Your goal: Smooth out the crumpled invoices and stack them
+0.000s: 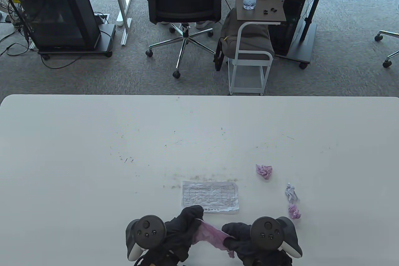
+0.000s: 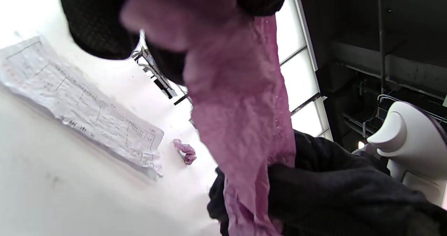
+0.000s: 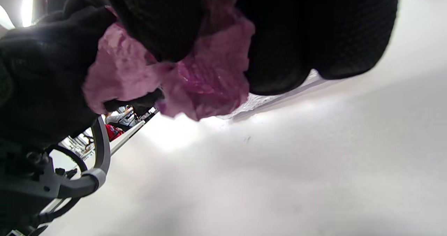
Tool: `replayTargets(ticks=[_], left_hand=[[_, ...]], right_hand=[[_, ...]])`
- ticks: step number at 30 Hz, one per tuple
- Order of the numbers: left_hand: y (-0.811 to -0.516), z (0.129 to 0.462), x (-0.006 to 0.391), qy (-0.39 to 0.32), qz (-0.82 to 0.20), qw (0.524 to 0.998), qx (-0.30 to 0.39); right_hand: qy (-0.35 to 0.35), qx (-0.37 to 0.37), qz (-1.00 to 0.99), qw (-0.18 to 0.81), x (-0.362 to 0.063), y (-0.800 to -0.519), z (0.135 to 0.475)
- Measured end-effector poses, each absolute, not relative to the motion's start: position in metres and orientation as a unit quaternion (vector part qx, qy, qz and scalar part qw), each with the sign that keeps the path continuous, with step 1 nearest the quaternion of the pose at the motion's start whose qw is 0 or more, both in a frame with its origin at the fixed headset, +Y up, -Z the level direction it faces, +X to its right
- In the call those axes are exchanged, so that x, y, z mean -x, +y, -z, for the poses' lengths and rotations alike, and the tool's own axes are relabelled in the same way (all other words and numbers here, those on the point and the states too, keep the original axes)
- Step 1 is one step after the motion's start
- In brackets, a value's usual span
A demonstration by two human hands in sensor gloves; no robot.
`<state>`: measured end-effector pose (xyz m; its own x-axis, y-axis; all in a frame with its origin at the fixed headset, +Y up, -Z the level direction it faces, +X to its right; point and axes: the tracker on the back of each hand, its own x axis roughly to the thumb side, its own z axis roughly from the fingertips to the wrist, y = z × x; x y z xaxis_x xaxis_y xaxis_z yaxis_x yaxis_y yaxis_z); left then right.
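Both sets of fingers (image 2: 104,26) pinch one pink invoice (image 1: 209,235), left hand (image 1: 182,227) and right hand (image 1: 238,239) stretching it just nearer than the flattened white invoice (image 1: 210,196), its long axis running left to right. Three crumpled balls (image 1: 264,171) lie right of that sheet. The table (image 1: 93,153) spreads bare beyond and leftward.

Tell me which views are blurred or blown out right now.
Table view: sharp, evenly lit. Left wrist view: pink invoice soft up close, window glare behind; flattened white invoice readable. Right wrist view: right hand fingers and pink paper out of focus, table washed out.
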<state>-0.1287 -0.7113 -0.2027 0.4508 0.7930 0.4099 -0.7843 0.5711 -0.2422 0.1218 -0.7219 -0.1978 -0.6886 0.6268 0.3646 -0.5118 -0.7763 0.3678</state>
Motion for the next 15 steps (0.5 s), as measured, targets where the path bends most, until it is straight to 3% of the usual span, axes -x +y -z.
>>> replayTargets(ticks=[8, 11, 15], left_hand=[[-0.699, 0.198, 0.128, -0.284, -0.414, 0.864, -0.033], [-0.702, 0.201, 0.13, -0.282, -0.396, 0.874, -0.014], [-0.71, 0.207, 0.138, -0.24, -0.478, 0.844, 0.039]], right_hand=[[0.108, -0.204, -0.909, 0.348, -0.14, -0.719, 0.204], [0.121, -0.18, -0.892, 0.395, -0.153, -0.72, 0.207], [0.127, -0.158, -0.897, 0.392, -0.162, -0.722, 0.209]])
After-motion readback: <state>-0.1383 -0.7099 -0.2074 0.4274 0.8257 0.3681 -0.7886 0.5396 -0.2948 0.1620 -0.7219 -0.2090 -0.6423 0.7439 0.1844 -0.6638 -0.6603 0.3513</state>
